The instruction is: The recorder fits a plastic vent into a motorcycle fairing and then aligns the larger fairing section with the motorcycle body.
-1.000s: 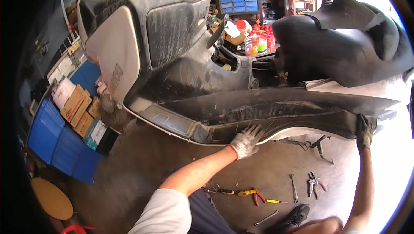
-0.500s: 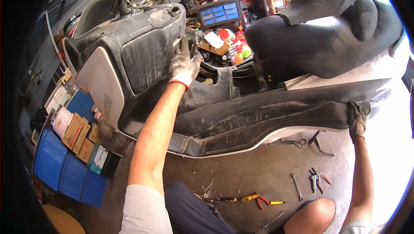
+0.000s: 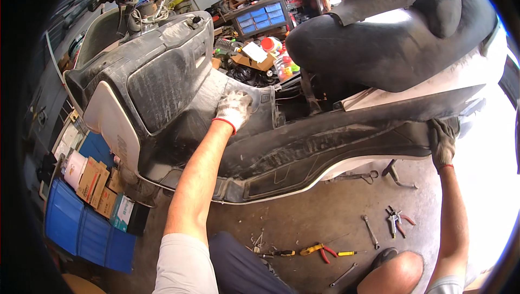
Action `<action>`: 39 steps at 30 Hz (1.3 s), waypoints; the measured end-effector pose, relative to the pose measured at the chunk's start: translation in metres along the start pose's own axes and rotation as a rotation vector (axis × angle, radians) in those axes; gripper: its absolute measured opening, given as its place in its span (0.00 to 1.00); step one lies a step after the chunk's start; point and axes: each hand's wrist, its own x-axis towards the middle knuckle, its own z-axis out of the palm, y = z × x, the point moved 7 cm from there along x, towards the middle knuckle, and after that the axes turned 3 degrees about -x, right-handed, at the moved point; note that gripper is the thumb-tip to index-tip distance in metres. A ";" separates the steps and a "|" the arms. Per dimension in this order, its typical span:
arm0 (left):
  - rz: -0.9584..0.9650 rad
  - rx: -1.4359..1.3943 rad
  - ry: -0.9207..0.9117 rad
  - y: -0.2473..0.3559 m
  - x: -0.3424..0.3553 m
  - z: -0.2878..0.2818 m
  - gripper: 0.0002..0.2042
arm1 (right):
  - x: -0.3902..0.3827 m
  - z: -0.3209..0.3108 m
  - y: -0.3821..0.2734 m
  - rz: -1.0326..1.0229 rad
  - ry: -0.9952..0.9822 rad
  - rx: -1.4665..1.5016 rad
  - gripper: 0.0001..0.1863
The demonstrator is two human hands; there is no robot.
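Observation:
A scooter with black plastic and white body panels stands across the view. My left hand [image 3: 234, 109], in a pale work glove with a red cuff, presses on the black centre panel [image 3: 208, 96] between the front leg shield [image 3: 168, 80] and the seat [image 3: 374, 50]. Its fingers are curled like a fist. Over at the right, my right hand [image 3: 444, 141], in a dirty glove, is wrapped round the rear end of the long black lower side panel [image 3: 346, 164]. Dust covers much of the plastic.
On the concrete floor lie pliers [image 3: 399, 221], a wrench [image 3: 371, 232], red-handled pliers [image 3: 327, 253] and a yellow screwdriver [image 3: 351, 253]. Blue bins [image 3: 84, 223] and cardboard boxes [image 3: 93, 180] stand at left. Behind the scooter sits a drawer cabinet [image 3: 261, 18].
My left hand has come down from beside the leg shield onto the centre panel, its fingers now curled. The opening seen there before is covered. My right hand stays on the side panel.

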 end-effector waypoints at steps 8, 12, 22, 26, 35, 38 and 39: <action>0.018 0.079 0.036 0.002 0.020 0.042 0.16 | 0.001 0.001 -0.003 -0.008 0.003 0.017 0.20; -0.092 0.070 -0.225 0.026 0.028 0.030 0.21 | -0.001 0.000 -0.001 -0.010 -0.001 0.010 0.20; -0.073 0.082 -0.185 0.015 0.038 0.028 0.14 | 0.002 -0.003 -0.005 -0.016 -0.015 0.055 0.21; -0.051 0.083 -0.170 0.021 0.039 0.029 0.14 | -0.002 -0.006 0.001 -0.039 -0.002 0.048 0.21; -0.050 0.153 -0.143 0.011 0.046 0.038 0.13 | 0.000 -0.006 -0.005 -0.056 0.026 0.053 0.21; 0.042 0.203 0.023 -0.004 0.045 0.045 0.13 | 0.005 -0.008 -0.012 -0.050 0.017 0.077 0.21; 0.004 0.181 -0.054 -0.003 0.048 0.046 0.13 | 0.003 -0.009 -0.011 -0.041 0.011 0.069 0.21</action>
